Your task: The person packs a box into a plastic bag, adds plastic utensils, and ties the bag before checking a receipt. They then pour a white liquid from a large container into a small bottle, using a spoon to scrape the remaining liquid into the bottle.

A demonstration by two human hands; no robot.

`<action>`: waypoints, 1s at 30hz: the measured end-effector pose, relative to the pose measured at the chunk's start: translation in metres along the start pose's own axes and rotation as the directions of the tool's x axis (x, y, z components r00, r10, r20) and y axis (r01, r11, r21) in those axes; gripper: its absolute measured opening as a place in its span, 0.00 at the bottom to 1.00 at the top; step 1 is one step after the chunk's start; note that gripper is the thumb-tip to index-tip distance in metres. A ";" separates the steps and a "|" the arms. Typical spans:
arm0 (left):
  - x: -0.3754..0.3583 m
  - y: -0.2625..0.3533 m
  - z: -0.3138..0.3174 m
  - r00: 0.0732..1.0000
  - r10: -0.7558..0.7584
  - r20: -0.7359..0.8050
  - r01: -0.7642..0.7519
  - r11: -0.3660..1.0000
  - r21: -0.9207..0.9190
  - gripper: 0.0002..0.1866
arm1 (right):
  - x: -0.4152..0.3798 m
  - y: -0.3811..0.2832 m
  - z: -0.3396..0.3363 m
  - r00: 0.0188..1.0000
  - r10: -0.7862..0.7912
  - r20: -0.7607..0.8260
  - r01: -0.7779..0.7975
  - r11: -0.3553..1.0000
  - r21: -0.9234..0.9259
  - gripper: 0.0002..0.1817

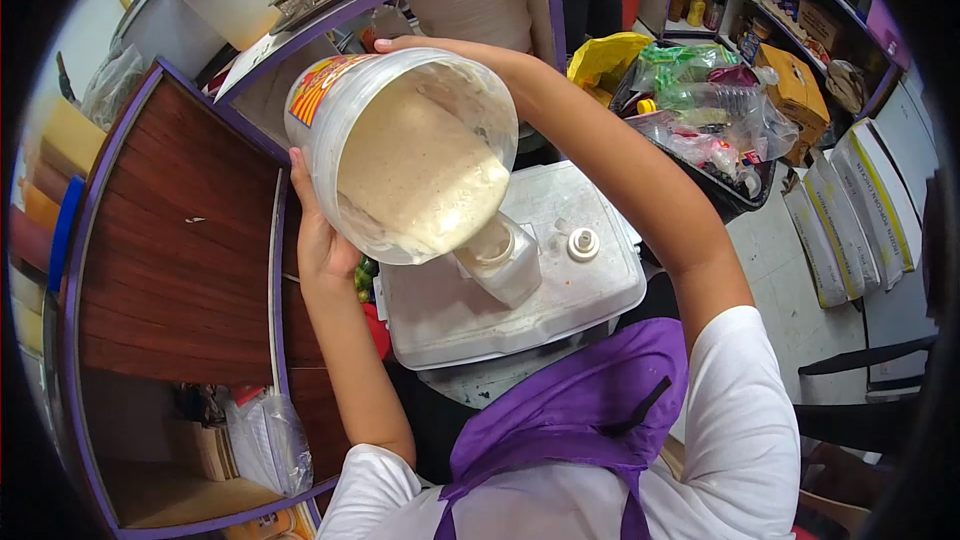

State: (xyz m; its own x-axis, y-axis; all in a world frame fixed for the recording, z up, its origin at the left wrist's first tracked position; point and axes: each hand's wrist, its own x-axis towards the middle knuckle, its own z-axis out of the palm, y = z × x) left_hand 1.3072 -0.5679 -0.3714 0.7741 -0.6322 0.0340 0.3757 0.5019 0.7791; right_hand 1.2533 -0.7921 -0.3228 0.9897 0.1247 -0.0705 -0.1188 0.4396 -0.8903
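A translucent plastic bucket (330, 155) with a red and yellow label is tilted, its mouth turned toward me. Thick cream-coloured sauce (420, 165) inside has run down to the lower rim. My left hand (325, 245) supports the bucket's left side near its lower edge. Around the top of the bucket reaches my right hand (405, 44), partly hidden behind it. Just below the rim stands a clear square bottle (518, 275) with its mouth uncovered. A white pump top (583, 244) sits beside it on a white lidded box (470, 325).
At the upper right, a bin (735, 190) overflows with plastic bottles and bags. Boxed cartons (850, 210) lean further right. A purple-edged wooden cabinet (180, 240) borders the left, and a shelf unit (470, 10) holding a stack of containers stands ahead.
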 end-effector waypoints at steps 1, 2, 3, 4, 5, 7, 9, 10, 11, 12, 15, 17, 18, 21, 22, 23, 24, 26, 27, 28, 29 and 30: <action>0.000 -0.001 -0.001 1.000 0.005 -0.002 -0.005 1.000 0.015 0.31 | 0.002 0.001 -0.001 1.000 -0.007 0.009 0.007 1.000 -0.005 0.24; 0.000 -0.003 -0.003 1.000 0.002 -0.004 -0.002 1.000 0.007 0.31 | 0.004 0.003 -0.002 1.000 -0.014 0.019 0.014 1.000 -0.011 0.24; 0.000 -0.004 -0.005 1.000 -0.001 -0.006 0.001 1.000 -0.002 0.31 | 0.006 0.004 -0.003 0.999 -0.020 0.030 0.020 1.000 -0.016 0.24; 0.000 -0.005 -0.006 1.000 -0.004 -0.009 0.004 1.000 -0.010 0.31 | 0.008 0.006 -0.004 0.999 -0.006 0.036 0.006 1.000 -0.002 0.24; -0.002 -0.006 -0.007 1.000 -0.021 0.001 0.021 0.999 -0.037 0.31 | 0.008 0.007 -0.004 0.999 0.008 0.042 -0.009 1.000 0.012 0.24; -0.004 -0.009 -0.007 0.998 -0.054 0.024 0.056 0.994 -0.089 0.29 | 0.008 0.008 -0.005 0.998 0.039 0.043 -0.040 0.999 0.016 0.24; -0.002 -0.015 -0.014 0.999 -0.039 0.007 0.039 0.997 -0.069 0.30 | 0.008 0.008 -0.006 0.997 0.073 0.032 -0.073 0.997 -0.007 0.24; -0.001 -0.017 -0.016 1.000 -0.031 0.000 0.031 0.998 -0.059 0.31 | 0.007 0.009 -0.006 0.995 0.091 0.041 -0.091 0.996 -0.001 0.23; -0.003 -0.018 -0.016 0.999 -0.039 -0.006 0.039 0.997 -0.065 0.31 | 0.007 0.010 -0.006 0.993 0.109 0.050 -0.109 0.994 0.004 0.23; -0.006 -0.019 -0.014 0.999 -0.047 -0.012 0.046 0.996 -0.071 0.31 | 0.006 0.010 -0.006 0.990 0.127 0.059 -0.128 0.992 0.008 0.23; -0.009 -0.023 -0.017 0.998 -0.058 -0.029 0.055 0.995 -0.084 0.32 | 0.011 0.014 -0.009 0.987 0.144 0.071 -0.143 0.990 -0.016 0.22; -0.009 -0.028 -0.023 0.997 -0.056 -0.050 0.052 0.996 -0.076 0.32 | 0.007 0.014 -0.007 0.979 0.164 0.121 -0.166 0.986 0.009 0.20; -0.007 -0.030 -0.028 0.997 -0.050 -0.064 0.046 0.997 -0.066 0.32 | 0.006 0.015 -0.006 0.978 0.167 0.126 -0.170 0.985 0.008 0.20; -0.009 -0.034 -0.030 0.995 -0.041 -0.093 0.036 0.997 -0.063 0.33 | 0.014 0.018 -0.006 0.975 0.190 0.111 -0.192 0.981 0.003 0.20; -0.010 -0.035 -0.031 0.994 -0.042 -0.104 0.036 0.997 -0.066 0.33 | 0.015 0.019 -0.008 0.973 0.201 0.113 -0.201 0.980 -0.012 0.21; -0.010 -0.037 -0.034 0.994 -0.038 -0.107 0.032 0.998 -0.061 0.33 | 0.015 0.020 -0.007 0.970 0.213 0.114 -0.211 0.977 -0.026 0.21; -0.010 -0.039 -0.038 0.993 -0.035 -0.112 0.029 0.998 -0.056 0.34 | 0.014 0.020 -0.006 0.967 0.226 0.116 -0.223 0.974 -0.038 0.22; -0.010 -0.041 -0.040 0.992 -0.031 -0.126 0.026 0.999 -0.046 0.34 | 0.020 0.023 -0.009 0.964 0.232 0.134 -0.226 0.972 -0.057 0.23; -0.011 -0.042 -0.040 0.990 -0.030 -0.136 0.025 0.999 -0.039 0.35 | 0.021 0.024 -0.009 0.963 0.235 0.128 -0.229 0.971 -0.061 0.23; -0.012 -0.042 -0.039 0.989 -0.028 -0.146 0.024 0.999 -0.031 0.35 | 0.023 0.025 -0.008 0.963 0.239 0.124 -0.232 0.970 -0.065 0.23; -0.012 -0.042 -0.039 0.988 -0.040 -0.146 0.034 0.999 -0.041 0.35 | 0.024 0.026 -0.009 0.961 0.246 0.127 -0.240 0.969 -0.061 0.23; -0.013 -0.042 -0.039 0.988 -0.051 -0.148 0.044 0.998 -0.051 0.36 | 0.025 0.026 -0.009 0.959 0.254 0.129 -0.248 0.967 -0.058 0.23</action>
State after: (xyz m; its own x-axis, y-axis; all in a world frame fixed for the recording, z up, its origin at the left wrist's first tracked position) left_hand 1.3015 -0.5577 -0.4292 0.8206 -0.5629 -0.0986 0.4348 0.5029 0.7470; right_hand 1.2752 -0.7856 -0.3515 0.9082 0.3461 -0.2355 -0.3560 0.3430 -0.8693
